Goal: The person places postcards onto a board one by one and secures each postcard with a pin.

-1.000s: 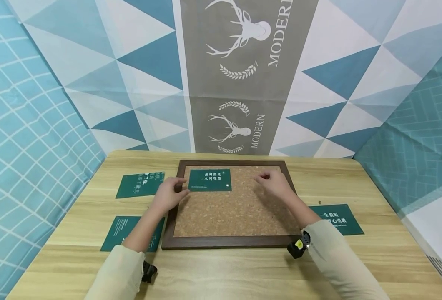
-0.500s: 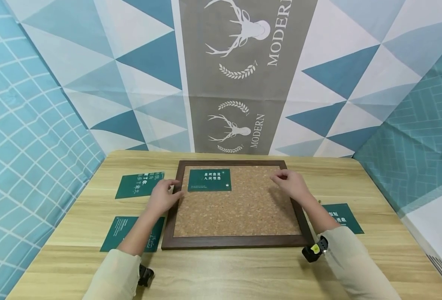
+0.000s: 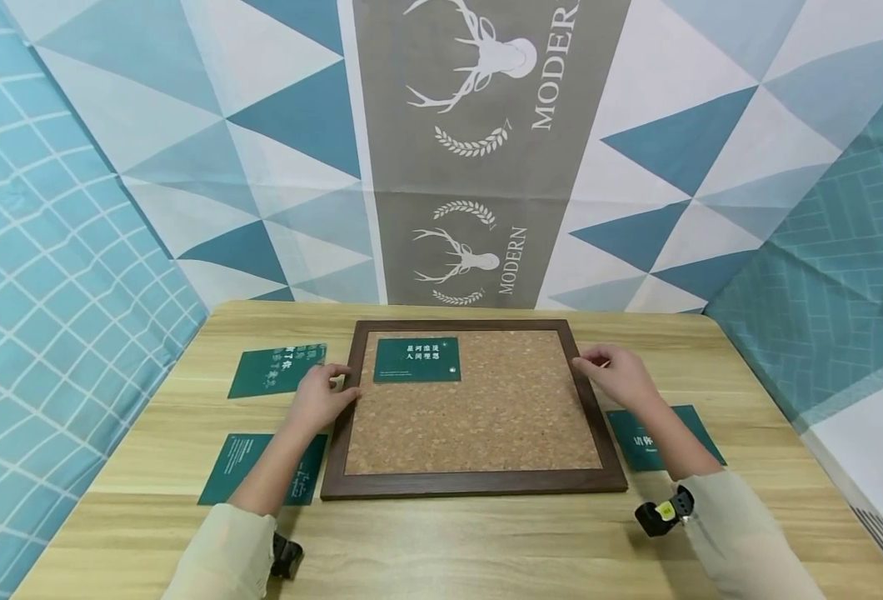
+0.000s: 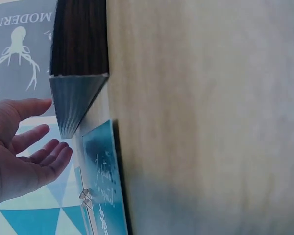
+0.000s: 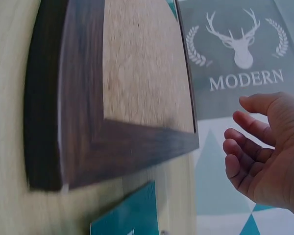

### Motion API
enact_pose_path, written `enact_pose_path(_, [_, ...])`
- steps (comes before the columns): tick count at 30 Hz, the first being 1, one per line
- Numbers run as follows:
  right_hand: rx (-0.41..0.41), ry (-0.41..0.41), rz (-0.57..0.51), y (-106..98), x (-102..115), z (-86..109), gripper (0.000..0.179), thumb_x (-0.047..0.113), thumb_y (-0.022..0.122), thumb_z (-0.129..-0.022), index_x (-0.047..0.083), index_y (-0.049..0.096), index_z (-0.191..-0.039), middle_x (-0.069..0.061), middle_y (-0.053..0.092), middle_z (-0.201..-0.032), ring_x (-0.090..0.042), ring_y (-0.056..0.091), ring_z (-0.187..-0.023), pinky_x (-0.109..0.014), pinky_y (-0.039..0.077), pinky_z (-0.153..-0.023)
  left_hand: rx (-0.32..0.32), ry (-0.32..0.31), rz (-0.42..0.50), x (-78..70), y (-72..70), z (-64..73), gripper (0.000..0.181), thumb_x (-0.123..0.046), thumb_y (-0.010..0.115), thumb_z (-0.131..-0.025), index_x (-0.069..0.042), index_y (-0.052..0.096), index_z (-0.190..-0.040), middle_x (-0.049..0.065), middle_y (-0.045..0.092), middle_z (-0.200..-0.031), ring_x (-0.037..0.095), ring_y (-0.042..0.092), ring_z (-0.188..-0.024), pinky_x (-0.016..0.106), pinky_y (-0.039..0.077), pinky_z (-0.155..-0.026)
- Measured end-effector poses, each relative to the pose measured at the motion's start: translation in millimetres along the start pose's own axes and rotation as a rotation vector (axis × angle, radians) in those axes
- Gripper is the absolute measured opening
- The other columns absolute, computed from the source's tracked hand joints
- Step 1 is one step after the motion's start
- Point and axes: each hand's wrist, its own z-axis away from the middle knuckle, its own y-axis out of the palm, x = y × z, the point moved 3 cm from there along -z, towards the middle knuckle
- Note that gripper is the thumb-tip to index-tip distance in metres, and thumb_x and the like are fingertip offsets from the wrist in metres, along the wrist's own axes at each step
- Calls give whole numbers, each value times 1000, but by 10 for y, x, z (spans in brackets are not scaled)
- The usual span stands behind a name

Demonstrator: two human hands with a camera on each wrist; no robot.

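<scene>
A cork board (image 3: 479, 425) with a dark brown frame lies flat on the table. A green card (image 3: 417, 360) with white lettering sits on its upper left part. My left hand (image 3: 319, 398) is at the frame's left side, thumb and fingers spread loosely apart, holding nothing. In the left wrist view that hand (image 4: 27, 147) is beside the frame's corner (image 4: 78, 98). My right hand (image 3: 617, 377) hovers at the frame's right side. The right wrist view shows this hand (image 5: 267, 147) with loosely curled fingers and nothing between them.
Two green cards, an upper one (image 3: 269, 372) and a lower one (image 3: 224, 471), lie left of the board. Another green card (image 3: 692, 425) is to its right, partly covered by my right forearm. A patterned cloth backdrop (image 3: 441, 167) rises behind the wooden table (image 3: 471, 550).
My right hand has moved right, from over the cork to the frame's right side. My left hand has shifted slightly left. The card on the board stays in place.
</scene>
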Motion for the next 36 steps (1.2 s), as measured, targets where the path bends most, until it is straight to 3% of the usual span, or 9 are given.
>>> enact_pose_path(17, [-13, 31, 18, -198, -322, 122, 42, 41, 53, -94, 3, 64, -106, -17, 63, -99, -29, 56, -90, -29, 46, -62, 43, -48, -11, 30, 15, 3, 50, -21, 61, -91, 4, 48, -132, 26, 50, -128, 39, 53, -114, 46, 52, -84])
enact_pose_path(36, [-54, 113, 30, -422, -608, 293, 50, 43, 49, -95, -3, 60, -111, -23, 61, -105, -32, 56, -91, -28, 45, -63, 83, -67, -11, 62, 38, -36, 55, -23, 59, -92, 6, 43, -135, 27, 48, -133, 39, 52, -115, 46, 52, -85])
